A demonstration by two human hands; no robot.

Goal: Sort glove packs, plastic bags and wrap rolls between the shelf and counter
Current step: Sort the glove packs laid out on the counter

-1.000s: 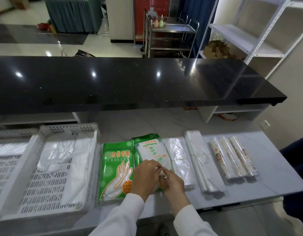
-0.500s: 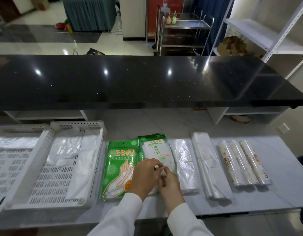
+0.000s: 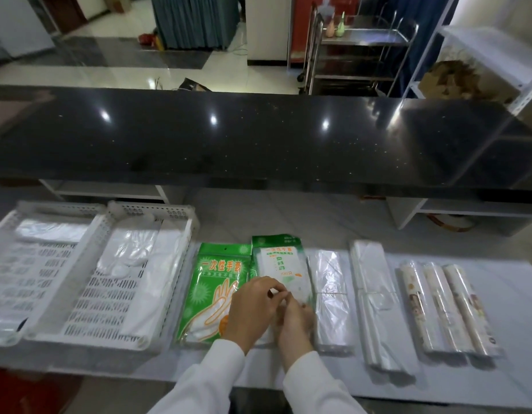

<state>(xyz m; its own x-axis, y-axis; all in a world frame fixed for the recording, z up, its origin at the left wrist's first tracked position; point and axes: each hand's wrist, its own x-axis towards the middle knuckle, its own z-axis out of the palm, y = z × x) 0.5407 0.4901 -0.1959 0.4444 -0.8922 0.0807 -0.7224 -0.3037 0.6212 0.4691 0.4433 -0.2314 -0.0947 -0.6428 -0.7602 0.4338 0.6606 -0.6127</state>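
My left hand and right hand both curl over the near end of the second glove pack on the counter, apparently pinching it, though the contact is hidden. I reckon the slick film could slip and drag the overlapped green glove pack askew. It's flat, glossy, green-edged with a white front

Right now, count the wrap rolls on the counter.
3, side by side at the counter's right end: left roll, middle roll, right roll. None appear hidden.
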